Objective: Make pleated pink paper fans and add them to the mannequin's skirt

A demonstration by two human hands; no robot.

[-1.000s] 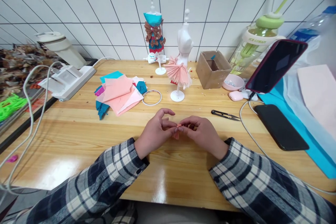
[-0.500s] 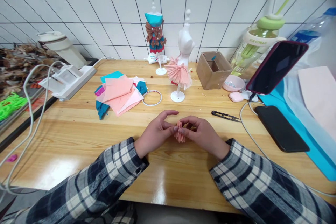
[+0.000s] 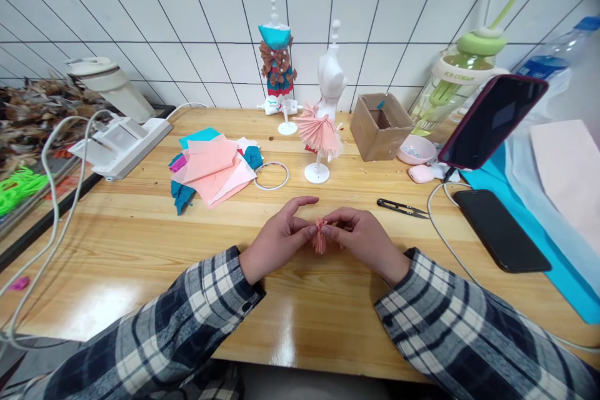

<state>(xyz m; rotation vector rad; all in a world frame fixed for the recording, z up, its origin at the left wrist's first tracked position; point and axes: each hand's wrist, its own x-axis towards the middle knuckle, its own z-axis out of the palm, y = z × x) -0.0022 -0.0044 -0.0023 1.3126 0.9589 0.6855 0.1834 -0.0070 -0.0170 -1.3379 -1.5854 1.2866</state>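
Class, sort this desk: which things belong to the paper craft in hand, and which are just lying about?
Likely part of the craft:
- pleated paper, pinched between both hands
- pink sheets
- front dress form
- snips

Seemingly just lying about:
- flat phone
- green bottle
- power strip

Glossy wooden table (image 3: 300,306), pink paper sheets (image 3: 213,165), white ring (image 3: 272,188), black snips (image 3: 402,208), cardboard box (image 3: 379,136)

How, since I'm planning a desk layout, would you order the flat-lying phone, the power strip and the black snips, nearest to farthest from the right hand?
From the right hand, at the pleated paper:
1. Black snips: just beyond it, slightly right.
2. Flat-lying phone: farther right.
3. Power strip: far left side.
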